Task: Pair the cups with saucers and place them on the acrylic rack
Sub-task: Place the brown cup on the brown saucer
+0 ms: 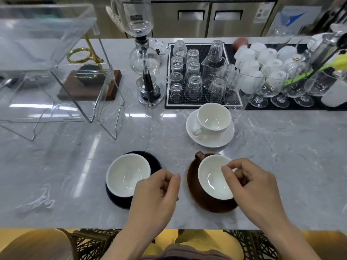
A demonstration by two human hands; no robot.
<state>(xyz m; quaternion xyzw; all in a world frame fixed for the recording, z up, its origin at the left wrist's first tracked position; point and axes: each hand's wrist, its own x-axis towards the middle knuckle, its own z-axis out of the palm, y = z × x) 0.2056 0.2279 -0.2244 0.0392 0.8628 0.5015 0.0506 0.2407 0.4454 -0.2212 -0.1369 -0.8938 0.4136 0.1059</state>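
Note:
Three cup-and-saucer pairs sit on the marble counter. A black cup with a white inside rests on a black saucer at centre left. My left hand covers its right side, fingers curled at the cup and saucer edge. A brown cup with a white inside sits on a brown saucer. My right hand pinches its right rim. Behind them a white cup stands on a white saucer. The clear acrylic rack stands at the far left.
A glass siphon brewer stands beside the rack. A black mat holds several upturned glasses, with white cups and stemmed glasses to its right. A wooden base with a brass stand sits behind the rack. The counter's near edge runs below my hands.

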